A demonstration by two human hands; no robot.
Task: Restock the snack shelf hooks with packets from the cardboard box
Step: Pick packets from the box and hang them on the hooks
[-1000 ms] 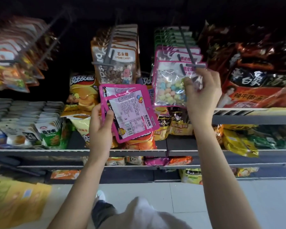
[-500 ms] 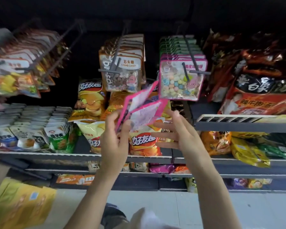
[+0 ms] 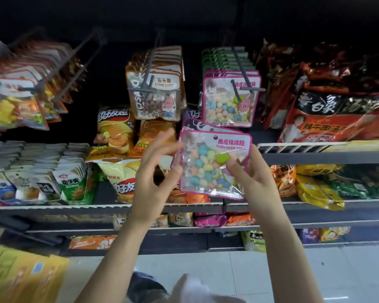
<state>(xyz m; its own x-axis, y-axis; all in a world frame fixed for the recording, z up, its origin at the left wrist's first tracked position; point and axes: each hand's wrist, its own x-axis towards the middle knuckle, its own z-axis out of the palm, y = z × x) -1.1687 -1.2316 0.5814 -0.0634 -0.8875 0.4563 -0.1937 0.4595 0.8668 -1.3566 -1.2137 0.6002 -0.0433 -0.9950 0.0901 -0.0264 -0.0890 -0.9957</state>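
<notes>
head view — both hands' fingers pinch the pink packet (image 3: pixel 212 167); line its hole squarely onto the hook (image 3: pixel 239 84).

Counts at the snack shelf

Two hands were in view, the left hand (image 3: pixel 155 180) and the right hand (image 3: pixel 253 182), and between them were two pink-edged candy packets (image 3: pixel 210 167), one behind the other. Three hooks carried hanging packets: the stone candy hook (image 3: pixel 150 68), the pink candy hook (image 3: pixel 239 68) and a blurred left hook (image 3: pixel 59 68). How many packets hung on each could not be counted. Three shelf tiers (image 3: pixel 53 207) showed below.
</notes>
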